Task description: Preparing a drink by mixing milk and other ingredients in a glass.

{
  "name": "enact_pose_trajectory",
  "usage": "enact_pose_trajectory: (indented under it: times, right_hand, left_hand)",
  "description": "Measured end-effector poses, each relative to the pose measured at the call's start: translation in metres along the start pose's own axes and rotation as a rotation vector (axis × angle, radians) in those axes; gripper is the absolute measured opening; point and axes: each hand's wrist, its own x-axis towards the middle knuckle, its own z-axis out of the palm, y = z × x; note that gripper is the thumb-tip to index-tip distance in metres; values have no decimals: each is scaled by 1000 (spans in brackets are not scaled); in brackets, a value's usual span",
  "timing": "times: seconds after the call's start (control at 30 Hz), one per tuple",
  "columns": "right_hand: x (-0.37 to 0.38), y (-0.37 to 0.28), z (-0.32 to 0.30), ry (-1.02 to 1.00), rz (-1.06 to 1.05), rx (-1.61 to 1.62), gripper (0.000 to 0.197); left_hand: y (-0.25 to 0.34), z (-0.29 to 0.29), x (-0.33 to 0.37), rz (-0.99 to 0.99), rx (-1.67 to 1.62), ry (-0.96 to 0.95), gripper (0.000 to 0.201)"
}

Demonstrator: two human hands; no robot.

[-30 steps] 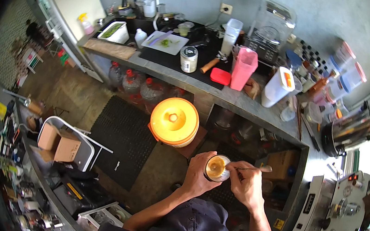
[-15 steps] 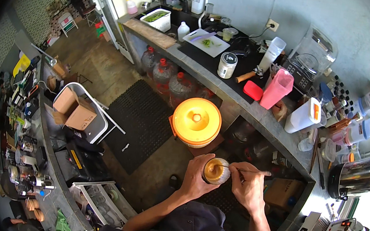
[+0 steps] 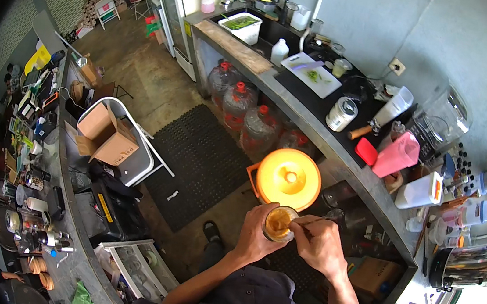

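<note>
My left hand (image 3: 257,235) is wrapped round a small clear glass (image 3: 280,224), which is tilted so its mouth shows. Inside is a light brown, foamy-looking substance that coats part of the wall. My right hand (image 3: 320,245) pinches a thin metal spoon (image 3: 312,221) close to the glass rim. Its near end reaches into the glass, where its tip is hard to make out. Both hands are in front of my chest, just this side of an orange-lidded drink bucket (image 3: 290,177) on the floor.
A counter (image 3: 298,107) runs along the right, bearing a white cutting board (image 3: 311,75), a pink pitcher (image 3: 397,155) and a white jar (image 3: 342,114). Large bottles (image 3: 237,105) stand beneath it. At left are a folding chair with a cardboard box (image 3: 108,137) and an open drawer (image 3: 138,270).
My view has turned left, so the room shifts rightward in the picture. My right hand has moved closer to the glass, and the spoon now slants further into it.
</note>
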Motion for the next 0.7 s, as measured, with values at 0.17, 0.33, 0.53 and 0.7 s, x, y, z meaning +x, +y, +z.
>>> enact_pose_trajectory:
  times: [0.17,0.33,0.53,0.7]
  right_hand:
    - [70,-47,71,-30,-26,113,12]
    - [135,-89,130,24,8,73,10]
    - [212,-120,178,24,-23,91,7]
    - [276,-134,206,-116,-34,22,9]
  left_hand:
    - [-47,-84,36,57,19,12,90]
    - [-88,-171,74,92,82,25,93]
    - [-125,-240,119,77,80,71,93]
    - [-156,-278,165,50,75,122,91]
